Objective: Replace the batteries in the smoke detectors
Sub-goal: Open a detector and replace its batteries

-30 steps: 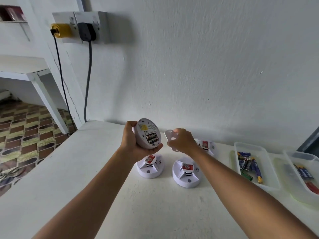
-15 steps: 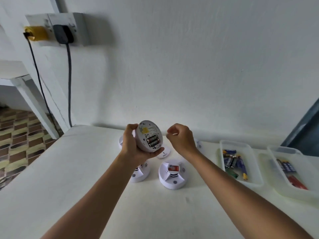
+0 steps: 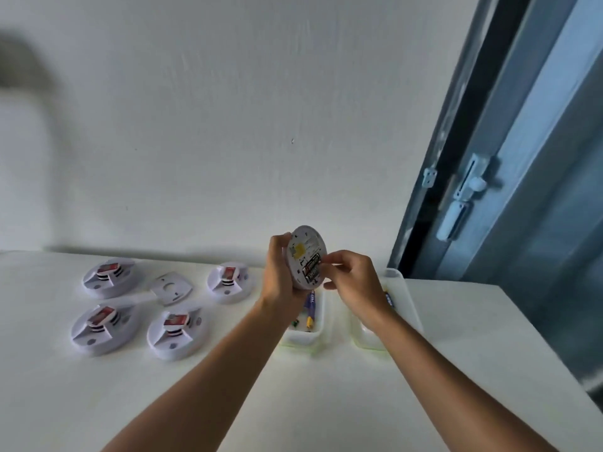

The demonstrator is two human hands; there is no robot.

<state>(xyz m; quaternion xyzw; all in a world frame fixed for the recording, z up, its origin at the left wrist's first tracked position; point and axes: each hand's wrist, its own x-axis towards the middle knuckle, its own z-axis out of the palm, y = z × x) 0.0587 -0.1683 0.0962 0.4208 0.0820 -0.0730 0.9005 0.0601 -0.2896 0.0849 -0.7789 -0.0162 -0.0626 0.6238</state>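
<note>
**Detector held up, fingers at its batteries**

My left hand [image 3: 280, 275] grips the detector [image 3: 306, 256] by its edge, fingers curled round the rim, holding it up above the table [image 3: 456, 321] with its back turned toward me. The battery bay is open and the dark batteries [image 3: 311, 270] sit in it side by side. My right hand [image 3: 354, 282] is at the bay, thumb and fingertips [image 3: 328, 261] pinched on the batteries; whether one is lifted out of its seat I cannot tell.

Below my hands stand two clear trays side by side. The left tray [image 3: 318, 336] holds a purple battery [image 3: 310, 303] and a few smaller bits I cannot make out. The right tray [image 3: 399, 282] is mostly hidden by my right wrist; a blue battery [image 3: 389, 300] shows at its edge.

To the left, four more detectors rest on the table, face up, each with a red-and-white label: far left [image 3: 107, 277], far middle [image 3: 230, 282], near left [image 3: 99, 324], near middle [image 3: 176, 329]. Between them lies a loose white cover [image 3: 169, 287].

A white wall [image 3: 228, 125] stands behind, and a blue-grey window frame [image 3: 473, 158] with a latch on the right.
</note>
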